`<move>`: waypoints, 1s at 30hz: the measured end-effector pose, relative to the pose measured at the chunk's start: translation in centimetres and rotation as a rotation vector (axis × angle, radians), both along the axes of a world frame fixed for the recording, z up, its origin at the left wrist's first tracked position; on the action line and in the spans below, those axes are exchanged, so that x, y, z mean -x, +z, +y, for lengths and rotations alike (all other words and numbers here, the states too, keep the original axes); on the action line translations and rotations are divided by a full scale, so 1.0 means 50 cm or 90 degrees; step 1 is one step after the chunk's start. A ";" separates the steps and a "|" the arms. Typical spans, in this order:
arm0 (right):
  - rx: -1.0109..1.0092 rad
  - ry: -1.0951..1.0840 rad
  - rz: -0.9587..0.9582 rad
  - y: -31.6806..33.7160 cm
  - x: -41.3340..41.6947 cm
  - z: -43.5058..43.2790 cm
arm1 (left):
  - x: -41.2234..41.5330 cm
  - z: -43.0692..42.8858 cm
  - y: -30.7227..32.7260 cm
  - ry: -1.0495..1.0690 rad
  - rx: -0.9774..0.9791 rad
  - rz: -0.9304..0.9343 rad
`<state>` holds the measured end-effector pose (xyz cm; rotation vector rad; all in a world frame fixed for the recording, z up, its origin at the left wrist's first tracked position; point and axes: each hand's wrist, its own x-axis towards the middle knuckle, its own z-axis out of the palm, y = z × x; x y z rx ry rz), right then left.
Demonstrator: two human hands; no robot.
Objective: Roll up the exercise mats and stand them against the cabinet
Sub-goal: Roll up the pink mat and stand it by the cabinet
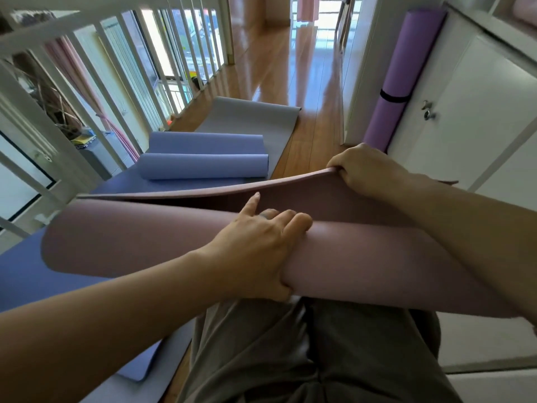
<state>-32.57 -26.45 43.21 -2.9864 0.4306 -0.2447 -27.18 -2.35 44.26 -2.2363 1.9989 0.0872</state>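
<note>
My left hand (pixel 255 251) grips the mauve mat roll (pixel 145 237) while my right hand (pixel 366 170) pinches its loose edge (pixel 232 189); slack there could let the roll spring open

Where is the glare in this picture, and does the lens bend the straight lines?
Head view: strong glare lies on the wooden floor, from bright windows beyond; the bars of the white railing fan out and the cabinet edges lean, a wide-angle distortion; the left hand and the pink mat are evenly lit and sharp.
</note>
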 end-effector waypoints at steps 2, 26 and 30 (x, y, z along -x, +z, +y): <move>-0.018 -0.009 0.005 -0.001 0.001 -0.004 | -0.010 -0.005 0.001 -0.001 0.017 -0.004; -0.124 -0.046 0.323 0.038 0.053 0.079 | -0.100 -0.060 -0.035 0.076 0.163 -0.112; -0.066 -0.047 0.318 0.001 0.048 0.095 | -0.106 -0.068 -0.053 0.203 0.221 -0.039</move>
